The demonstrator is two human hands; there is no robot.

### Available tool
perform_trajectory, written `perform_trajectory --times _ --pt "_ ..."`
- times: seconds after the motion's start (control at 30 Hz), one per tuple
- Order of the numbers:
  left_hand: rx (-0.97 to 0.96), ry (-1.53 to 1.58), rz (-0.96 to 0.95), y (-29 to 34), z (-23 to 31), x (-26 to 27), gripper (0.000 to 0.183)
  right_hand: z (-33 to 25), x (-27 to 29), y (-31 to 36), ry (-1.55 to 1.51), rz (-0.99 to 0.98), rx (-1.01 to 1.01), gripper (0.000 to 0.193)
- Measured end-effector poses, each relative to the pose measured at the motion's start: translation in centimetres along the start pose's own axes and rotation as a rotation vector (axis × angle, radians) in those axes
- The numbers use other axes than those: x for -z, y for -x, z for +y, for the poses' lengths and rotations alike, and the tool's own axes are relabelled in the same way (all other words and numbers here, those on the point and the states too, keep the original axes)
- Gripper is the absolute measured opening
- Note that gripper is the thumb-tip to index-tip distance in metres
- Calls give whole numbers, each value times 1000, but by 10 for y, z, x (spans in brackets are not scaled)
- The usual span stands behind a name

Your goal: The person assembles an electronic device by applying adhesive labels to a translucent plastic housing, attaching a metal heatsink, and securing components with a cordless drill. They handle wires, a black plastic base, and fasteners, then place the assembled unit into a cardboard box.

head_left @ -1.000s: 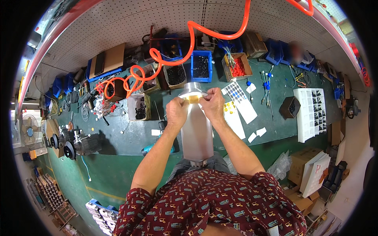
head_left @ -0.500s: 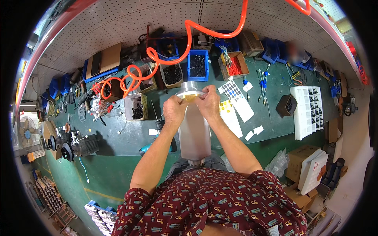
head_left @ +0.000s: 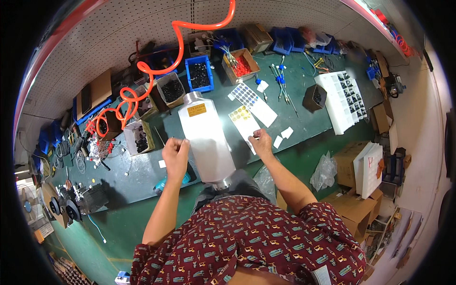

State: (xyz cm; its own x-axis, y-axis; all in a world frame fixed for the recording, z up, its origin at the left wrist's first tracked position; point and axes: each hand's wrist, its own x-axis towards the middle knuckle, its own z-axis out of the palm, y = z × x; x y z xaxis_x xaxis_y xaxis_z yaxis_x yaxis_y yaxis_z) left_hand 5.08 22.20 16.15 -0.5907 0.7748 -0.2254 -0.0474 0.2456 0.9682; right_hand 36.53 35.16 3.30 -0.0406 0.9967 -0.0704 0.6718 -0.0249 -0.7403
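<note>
A long silver metal housing (head_left: pixel 205 137) with a short round neck lies with its far end over the bench and its near end at my lap. Near the neck, its face bears a small gold label (head_left: pixel 196 110). Beside its left edge is my left hand (head_left: pixel 175 154), fingers curled in and thumb pressed to them, with nothing seen in it. My right hand (head_left: pixel 262 143) is at the near end of a white sheet of round yellow stickers (head_left: pixel 241 115), its fingers pinched together; whatever they might hold is hidden. Another sheet, with dark round stickers (head_left: pixel 251 102), lies beyond.
A blue bin (head_left: pixel 199 74) of small black parts and a box of red parts (head_left: pixel 241 66) stand at the back. A coiled orange hose (head_left: pixel 178 42) hangs over the bench. A white tray (head_left: pixel 336 107) is at right, a teal power tool (head_left: pixel 164 184) near the front edge.
Both hands have left the gold label by the neck. My left hand drew back along the housing's left side; my right moved to the yellow sticker sheet. The view has shifted right.
</note>
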Motion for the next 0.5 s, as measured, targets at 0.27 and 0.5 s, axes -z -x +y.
perform_trajectory --times 0.27,0.5 --pt "5 -102 90 89 6 24 24 6 13 -7 550 -212 -206 92" --pt "138 -82 -37 113 24 -63 13 82 -2 -20 198 -304 -246 51"
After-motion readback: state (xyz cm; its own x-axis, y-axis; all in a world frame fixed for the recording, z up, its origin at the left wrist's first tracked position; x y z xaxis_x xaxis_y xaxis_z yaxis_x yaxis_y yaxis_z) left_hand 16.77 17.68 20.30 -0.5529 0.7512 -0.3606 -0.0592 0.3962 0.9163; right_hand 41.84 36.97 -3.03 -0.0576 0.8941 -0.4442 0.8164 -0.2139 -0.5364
